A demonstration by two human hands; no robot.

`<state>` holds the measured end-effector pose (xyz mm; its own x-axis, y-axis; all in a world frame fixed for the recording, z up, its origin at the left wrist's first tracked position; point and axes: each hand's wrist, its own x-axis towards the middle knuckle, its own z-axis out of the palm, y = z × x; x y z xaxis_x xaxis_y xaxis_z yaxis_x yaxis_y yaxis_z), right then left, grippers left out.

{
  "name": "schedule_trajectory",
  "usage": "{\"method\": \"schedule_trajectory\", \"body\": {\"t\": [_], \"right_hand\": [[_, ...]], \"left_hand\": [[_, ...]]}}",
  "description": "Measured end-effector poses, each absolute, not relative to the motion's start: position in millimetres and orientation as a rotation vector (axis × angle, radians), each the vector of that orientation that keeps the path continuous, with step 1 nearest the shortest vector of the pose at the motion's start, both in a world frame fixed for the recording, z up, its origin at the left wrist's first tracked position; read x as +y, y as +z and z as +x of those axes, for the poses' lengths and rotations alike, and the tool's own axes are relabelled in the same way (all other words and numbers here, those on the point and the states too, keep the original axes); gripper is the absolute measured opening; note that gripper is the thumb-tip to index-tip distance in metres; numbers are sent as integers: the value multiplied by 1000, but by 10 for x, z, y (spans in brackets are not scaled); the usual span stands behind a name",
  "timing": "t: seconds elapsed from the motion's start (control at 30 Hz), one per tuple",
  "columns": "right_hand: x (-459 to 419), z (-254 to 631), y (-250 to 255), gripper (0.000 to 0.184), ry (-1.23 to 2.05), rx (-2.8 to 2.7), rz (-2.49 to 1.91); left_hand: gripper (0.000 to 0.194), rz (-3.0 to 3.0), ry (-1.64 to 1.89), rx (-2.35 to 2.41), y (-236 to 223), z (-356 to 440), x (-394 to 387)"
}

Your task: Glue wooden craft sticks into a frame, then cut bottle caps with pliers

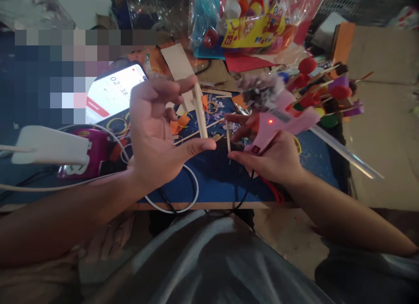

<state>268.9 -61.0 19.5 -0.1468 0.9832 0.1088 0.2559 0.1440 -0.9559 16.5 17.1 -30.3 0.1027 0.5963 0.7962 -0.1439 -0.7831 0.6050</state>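
My left hand (pixel 157 133) is raised over the table and pinches a wooden stick piece (pixel 200 114) by its two ends, between thumb and a fingertip. It looks like several thin sticks laid side by side. To its right, my right hand (pixel 275 160) has a pink hot glue gun (pixel 271 129) in its palm, its red light lit and a clear glue stick (pixel 348 153) poking out of the back. Between that hand's thumb and fingertips stands a short wooden stick (pixel 228 136). The two wooden pieces are apart. Grey fluffy matter hides the glue gun's front.
A lit phone (pixel 114 92) shows a timer at the left. A white charger (pixel 50 150) sits in a purple socket block (pixel 104 142), cables trailing across the blue table (pixel 216 181). Behind are a bag of pompoms (pixel 255 22) and pompom-tipped sticks (pixel 310 96); cardboard (pixel 386 120) lies right.
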Motion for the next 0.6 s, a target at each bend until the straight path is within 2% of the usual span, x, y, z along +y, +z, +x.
{"method": "schedule_trajectory", "body": {"t": [0.17, 0.23, 0.33, 0.47, 0.6], "right_hand": [[-665, 2634, 362, 75, 1264, -1270, -1144], [-685, 2617, 389, 80, 1298, -1224, -1123], [-707, 2623, 362, 76, 1304, -1249, -1093], [-731, 2662, 265, 59, 1299, -1368, -1137], [-762, 2683, 228, 57, 1287, -1442, -1219]], "left_hand": [[126, 1916, 1530, 419, -440, 238, 147], [126, 1916, 1512, 371, -461, 257, 133], [121, 1873, 1480, 337, -453, 264, 103], [112, 1868, 1387, 408, -388, 234, 36], [115, 1871, 1332, 426, -321, 199, -15]]}}
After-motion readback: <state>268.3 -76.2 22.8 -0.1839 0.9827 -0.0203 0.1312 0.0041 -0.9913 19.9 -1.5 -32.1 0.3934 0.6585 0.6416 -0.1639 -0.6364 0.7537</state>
